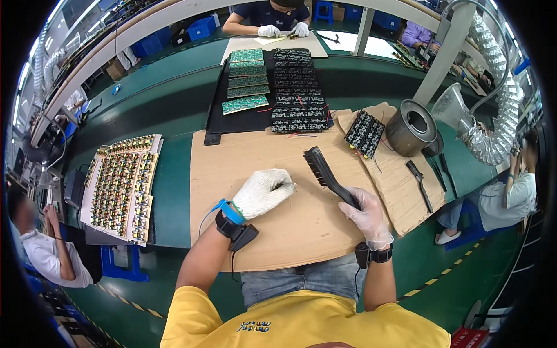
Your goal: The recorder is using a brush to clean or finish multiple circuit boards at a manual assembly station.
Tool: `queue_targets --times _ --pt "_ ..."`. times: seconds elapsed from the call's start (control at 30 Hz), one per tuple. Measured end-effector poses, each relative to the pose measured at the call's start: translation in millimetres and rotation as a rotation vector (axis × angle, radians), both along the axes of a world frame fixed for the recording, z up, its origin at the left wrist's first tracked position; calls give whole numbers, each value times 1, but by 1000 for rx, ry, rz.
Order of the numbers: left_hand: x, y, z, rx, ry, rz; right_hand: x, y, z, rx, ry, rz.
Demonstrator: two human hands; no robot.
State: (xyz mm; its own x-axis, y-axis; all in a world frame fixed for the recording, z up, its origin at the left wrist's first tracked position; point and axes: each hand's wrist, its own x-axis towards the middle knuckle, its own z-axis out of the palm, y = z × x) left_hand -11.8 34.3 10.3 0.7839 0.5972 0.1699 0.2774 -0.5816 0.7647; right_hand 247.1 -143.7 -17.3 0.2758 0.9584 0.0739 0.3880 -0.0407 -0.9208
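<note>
A black brush (325,177) with dark bristles is in my right hand (369,216), which wears a clear plastic glove and is closed round the handle. The bristle end points up and to the left, over the cardboard sheet (232,153). My left hand (262,193), in a white knitted glove, is curled closed above the same cardboard, with nothing seen sticking out of it. A blue wrist strap (232,212) sits on that wrist. To the right of the brush, a black circuit board panel (364,133) with red wires rests on a second cardboard piece (400,185).
A metal pot (411,129) and another brush (419,185) stand at the right, below a flexible silver duct (505,93). Green panels (245,104) and black panels (299,87) lie ahead on a black tray. Populated boards (119,188) lie left. Gloved co-worker's hands (284,30) work opposite.
</note>
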Motion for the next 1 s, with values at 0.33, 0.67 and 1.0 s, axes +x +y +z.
queue_targets --times 0.33,0.67,1.0 --pt "0 1 -2 -15 9 14 0 1 1 23 -20 13" --pt "1 3 -1 -26 26 -11 -3 1 3 19 75 -8" --pt "0 2 0 7 34 -14 -9 3 12 21 121 -19"
